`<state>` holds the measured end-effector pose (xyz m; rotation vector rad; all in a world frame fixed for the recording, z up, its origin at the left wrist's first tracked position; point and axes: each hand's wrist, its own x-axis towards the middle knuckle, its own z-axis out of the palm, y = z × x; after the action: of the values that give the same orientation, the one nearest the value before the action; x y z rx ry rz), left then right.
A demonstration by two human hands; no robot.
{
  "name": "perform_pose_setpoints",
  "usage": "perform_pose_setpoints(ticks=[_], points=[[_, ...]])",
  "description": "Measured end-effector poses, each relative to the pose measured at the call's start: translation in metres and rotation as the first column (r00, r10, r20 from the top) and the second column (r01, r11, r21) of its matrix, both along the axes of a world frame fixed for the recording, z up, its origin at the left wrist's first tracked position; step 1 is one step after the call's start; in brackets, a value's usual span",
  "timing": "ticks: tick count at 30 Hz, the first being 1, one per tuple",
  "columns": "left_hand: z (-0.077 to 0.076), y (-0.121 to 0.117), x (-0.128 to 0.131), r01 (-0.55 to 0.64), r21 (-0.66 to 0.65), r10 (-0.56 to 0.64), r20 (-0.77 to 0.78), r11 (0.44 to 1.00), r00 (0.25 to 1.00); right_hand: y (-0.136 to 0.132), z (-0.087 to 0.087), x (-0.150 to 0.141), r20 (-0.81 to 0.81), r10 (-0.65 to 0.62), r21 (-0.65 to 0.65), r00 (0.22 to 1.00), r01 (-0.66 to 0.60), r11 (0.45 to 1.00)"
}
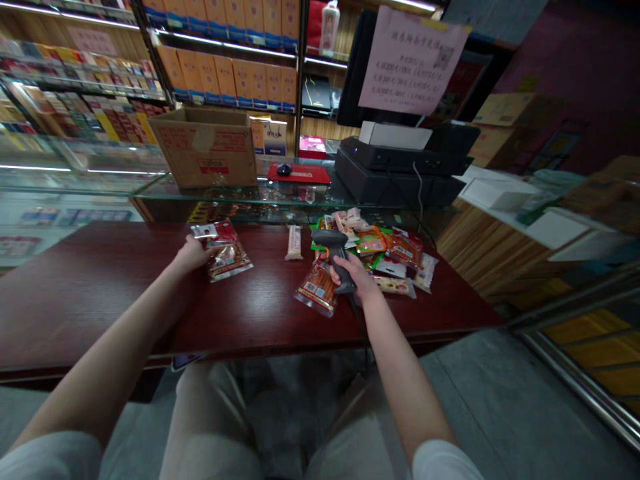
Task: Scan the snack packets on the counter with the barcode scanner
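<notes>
My left hand (193,255) is closed on the edge of a red and clear snack packet (229,253) at the left of the table. In my right hand (354,272) is a dark handheld barcode scanner (336,248), gripped by its handle, its head turned left. Just under the scanner lies another snack packet (318,288), partly covered by it. A small white-wrapped snack bar (295,243) lies between the two hands. Beyond my right hand spreads a pile of mixed snack packets (371,241), several overlapping.
The dark red wooden table (125,287) spans the front. Behind it, a glass counter holds an open cardboard box (207,153), a mouse (284,169) on a red pad, and a black cash drawer (385,177) below a monitor (356,73). The scanner's cable (361,323) hangs over the front edge.
</notes>
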<state>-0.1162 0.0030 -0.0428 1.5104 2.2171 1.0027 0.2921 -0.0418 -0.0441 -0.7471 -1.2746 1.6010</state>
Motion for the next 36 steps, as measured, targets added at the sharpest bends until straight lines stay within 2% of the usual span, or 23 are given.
perform_pose_setpoints(ticks=[2, 3, 5, 7, 8, 10, 12, 14, 16, 19, 22, 25, 28, 31, 36], points=[[0.005, -0.008, 0.002, -0.097, -0.009, 0.089, -0.313, 0.995, 0.945, 0.001, 0.0, 0.001, -0.005, -0.02, -0.008, 1.0, 0.02, 1.0], [0.007, -0.013, 0.008, -0.067, -0.025, 0.051, -0.413, 0.997, 0.909, 0.002, 0.0, 0.0, -0.011, -0.032, -0.011, 0.999, 0.032, 0.999], [0.01, -0.021, 0.022, 0.103, -0.145, -0.163, -0.501, 0.984, 0.85, 0.001, 0.001, -0.001, -0.022, -0.05, -0.02, 0.999, 0.049, 0.999], [0.01, -0.024, 0.033, 0.239, -0.327, -0.379, -0.481, 0.914, 0.791, 0.001, 0.001, -0.001, -0.029, -0.058, -0.034, 0.998, 0.057, 0.998], [0.01, -0.023, 0.036, 0.256, -0.383, -0.426, -0.47, 0.887, 0.773, 0.001, 0.0, -0.001, -0.031, -0.06, -0.038, 0.998, 0.059, 0.998], [0.01, -0.02, 0.037, 0.217, -0.419, -0.418, -0.481, 0.882, 0.77, 0.001, -0.002, -0.001, -0.042, -0.07, -0.039, 0.997, 0.069, 0.997], [0.009, -0.015, 0.038, 0.143, -0.398, -0.357, -0.538, 0.906, 0.764, 0.003, -0.004, 0.0, -0.043, -0.077, -0.044, 0.996, 0.075, 0.996], [0.008, -0.01, 0.048, 0.152, -0.369, -0.353, -0.574, 0.917, 0.738, 0.004, -0.005, 0.0, -0.032, -0.079, -0.058, 0.996, 0.078, 0.995], [0.007, -0.007, 0.071, 0.277, -0.316, -0.413, -0.545, 0.907, 0.73, 0.005, -0.006, 0.001, -0.029, -0.088, -0.072, 0.996, 0.085, 0.994], [0.005, -0.002, 0.125, 0.465, -0.237, -0.521, -0.356, 0.853, 0.776, 0.006, -0.008, 0.002, -0.049, -0.113, -0.077, 0.992, 0.109, 0.991], [0.002, 0.003, 0.178, 0.394, -0.261, -0.466, -0.341, 0.881, 0.817, 0.008, -0.011, 0.005, -0.066, -0.128, -0.072, 0.99, 0.123, 0.99], [0.0, 0.012, 0.206, 0.309, -0.227, -0.377, -0.38, 0.923, 0.845, 0.01, -0.014, 0.007, -0.073, -0.135, -0.074, 0.988, 0.13, 0.989], [-0.001, 0.019, 0.206, 0.292, -0.236, -0.366, -0.394, 0.927, 0.843, 0.01, -0.014, 0.008, -0.07, -0.139, -0.074, 0.988, 0.134, 0.988], [-0.002, 0.02, 0.185, 0.333, -0.254, -0.412, -0.407, 0.908, 0.815, 0.008, -0.01, 0.006, -0.078, -0.129, -0.067, 0.989, 0.124, 0.99], [-0.002, 0.001, 0.147, 0.378, -0.105, -0.39, -0.336, 0.92, 0.857, 0.002, -0.003, 0.001, -0.046, -0.092, -0.055, 0.995, 0.09, 0.994]])
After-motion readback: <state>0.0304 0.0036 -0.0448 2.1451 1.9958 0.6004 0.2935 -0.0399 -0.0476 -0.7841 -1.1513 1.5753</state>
